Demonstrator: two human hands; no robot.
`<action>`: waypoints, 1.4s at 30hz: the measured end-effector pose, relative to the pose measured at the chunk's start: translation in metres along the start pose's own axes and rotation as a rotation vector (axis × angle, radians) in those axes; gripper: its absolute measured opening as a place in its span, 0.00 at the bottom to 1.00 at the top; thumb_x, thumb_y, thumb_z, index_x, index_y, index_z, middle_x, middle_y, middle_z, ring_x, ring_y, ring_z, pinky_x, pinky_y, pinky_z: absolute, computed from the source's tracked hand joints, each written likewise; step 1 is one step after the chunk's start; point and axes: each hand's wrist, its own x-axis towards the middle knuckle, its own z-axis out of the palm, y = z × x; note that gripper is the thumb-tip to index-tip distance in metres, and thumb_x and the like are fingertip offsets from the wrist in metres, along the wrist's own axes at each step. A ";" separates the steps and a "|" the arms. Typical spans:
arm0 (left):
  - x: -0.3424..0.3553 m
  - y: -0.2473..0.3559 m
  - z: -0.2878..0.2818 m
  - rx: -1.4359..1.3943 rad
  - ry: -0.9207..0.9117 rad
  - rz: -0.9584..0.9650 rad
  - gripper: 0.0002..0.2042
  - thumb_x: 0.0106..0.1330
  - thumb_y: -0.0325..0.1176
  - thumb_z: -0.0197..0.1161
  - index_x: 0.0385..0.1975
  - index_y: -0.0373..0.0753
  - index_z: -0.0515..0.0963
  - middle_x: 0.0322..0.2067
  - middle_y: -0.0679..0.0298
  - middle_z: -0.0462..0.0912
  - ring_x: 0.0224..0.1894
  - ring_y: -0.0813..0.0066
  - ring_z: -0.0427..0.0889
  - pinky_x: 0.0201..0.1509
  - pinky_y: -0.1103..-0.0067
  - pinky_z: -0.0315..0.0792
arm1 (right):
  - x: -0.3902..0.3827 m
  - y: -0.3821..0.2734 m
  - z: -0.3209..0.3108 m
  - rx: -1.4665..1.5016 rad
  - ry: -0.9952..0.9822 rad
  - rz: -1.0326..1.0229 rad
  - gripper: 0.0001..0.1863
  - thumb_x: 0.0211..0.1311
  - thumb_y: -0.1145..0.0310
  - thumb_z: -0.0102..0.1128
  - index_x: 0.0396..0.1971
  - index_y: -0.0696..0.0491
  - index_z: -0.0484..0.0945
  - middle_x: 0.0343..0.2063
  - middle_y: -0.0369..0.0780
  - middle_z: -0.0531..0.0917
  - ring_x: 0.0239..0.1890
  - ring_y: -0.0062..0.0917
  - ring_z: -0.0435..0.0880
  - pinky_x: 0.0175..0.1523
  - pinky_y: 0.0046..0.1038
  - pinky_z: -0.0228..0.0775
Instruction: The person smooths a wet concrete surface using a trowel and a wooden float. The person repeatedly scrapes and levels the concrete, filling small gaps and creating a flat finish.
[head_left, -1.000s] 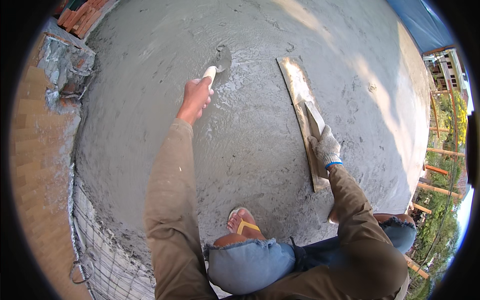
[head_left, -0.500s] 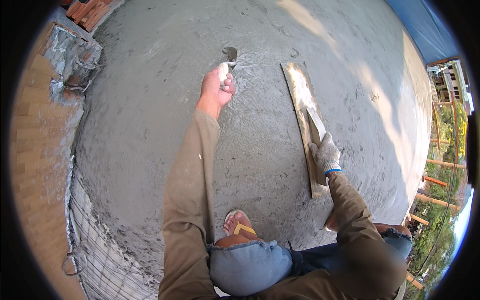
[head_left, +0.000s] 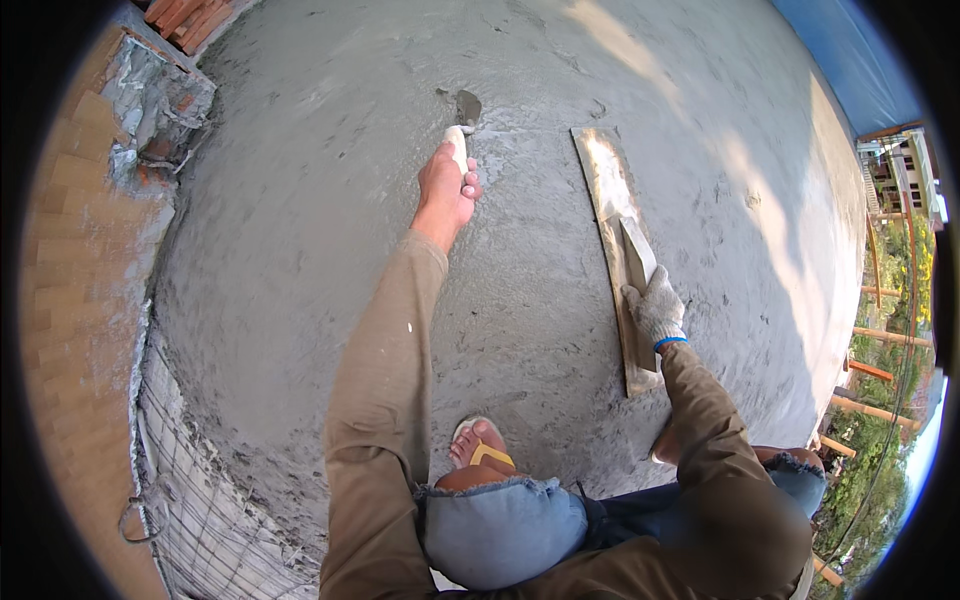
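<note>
My bare left hand (head_left: 445, 190) is closed round the pale handle of a small trowel (head_left: 469, 106), whose grey blade rests at the wet concrete (head_left: 300, 250) near the upper middle of the head view. My right hand (head_left: 655, 305), in a grey knitted glove with a blue cuff, grips the pale handle of a long rectangular float (head_left: 605, 185) lying on the concrete to the right, its long axis pointing away from me. Some watery sheen and small marks show between the two tools.
Left are a tan tiled surface (head_left: 70, 330), a rough broken edge (head_left: 150, 100), bricks (head_left: 190, 22) and exposed mesh (head_left: 200, 450). At right are a blue sheet (head_left: 860, 70), poles (head_left: 880, 335), greenery and a building. My sandalled foot (head_left: 475, 440) stands on the concrete.
My left hand with the trowel has moved right, closer to the float, and turned slightly. The float and right hand have shifted a little to the right and down in view.
</note>
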 end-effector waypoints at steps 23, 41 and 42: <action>-0.010 0.029 -0.111 -0.278 0.471 0.492 0.19 0.81 0.46 0.47 0.50 0.32 0.68 0.34 0.60 0.75 0.21 0.79 0.68 0.21 0.79 0.64 | 0.012 0.029 0.019 -0.073 0.062 -0.059 0.44 0.60 0.42 0.69 0.64 0.59 0.64 0.46 0.61 0.84 0.48 0.60 0.84 0.50 0.53 0.77; -0.269 -0.032 -0.332 -0.170 0.716 0.413 0.16 0.81 0.48 0.51 0.49 0.40 0.69 0.32 0.66 0.72 0.23 0.82 0.66 0.22 0.84 0.59 | 0.027 -0.040 0.010 0.052 0.032 -0.122 0.56 0.61 0.39 0.67 0.77 0.59 0.51 0.50 0.61 0.84 0.51 0.57 0.85 0.53 0.50 0.78; -0.276 -0.039 -0.330 -0.155 0.687 0.412 0.16 0.81 0.48 0.52 0.49 0.41 0.69 0.32 0.67 0.72 0.22 0.82 0.67 0.21 0.83 0.59 | 0.035 -0.059 0.005 0.105 0.030 -0.143 0.56 0.61 0.39 0.67 0.76 0.60 0.51 0.51 0.61 0.84 0.53 0.56 0.84 0.55 0.48 0.78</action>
